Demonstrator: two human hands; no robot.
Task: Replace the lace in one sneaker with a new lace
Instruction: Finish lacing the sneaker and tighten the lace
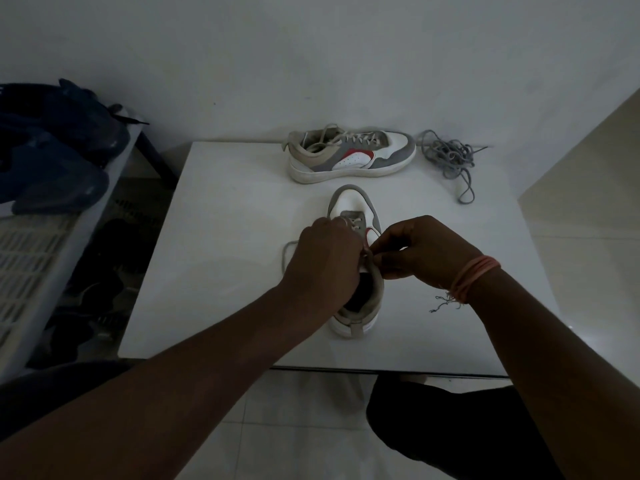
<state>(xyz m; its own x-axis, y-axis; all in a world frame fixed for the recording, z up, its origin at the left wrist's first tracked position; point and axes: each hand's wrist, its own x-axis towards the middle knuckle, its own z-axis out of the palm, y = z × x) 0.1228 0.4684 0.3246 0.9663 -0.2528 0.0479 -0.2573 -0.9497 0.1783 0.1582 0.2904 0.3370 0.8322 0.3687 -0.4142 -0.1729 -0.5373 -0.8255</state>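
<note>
Near sneaker (356,216): stands on its sole at the middle of the white bench (221,216), long axis running straight away from the person, toe toward the wall, heel toward the bench's near edge. White upper with grey toe trim, grey tongue, red patch on its right flank, beige collar, dark interior, white sole. Pale lace (288,249): threaded across the upper eyelets, one loose loop trailing onto the bench on the sneaker's left. Left hand (327,258): fingers curled down over the throat of the sneaker, gripping it at the eyelets; whether it also holds the lace cannot be told. Right hand (426,249): fingertips pinched together on the lace at the sneaker's right collar edge; pink bands (472,277) circle its wrist. Second sneaker (349,154): same colouring, laced, lying crosswise at the bench's far edge, toe to the right. Grey lace (450,157): a loose tangle just beside that toe, one loop straying toward the person. Dark blue cloth (52,147): heaped at the far left, off the bench.
</note>
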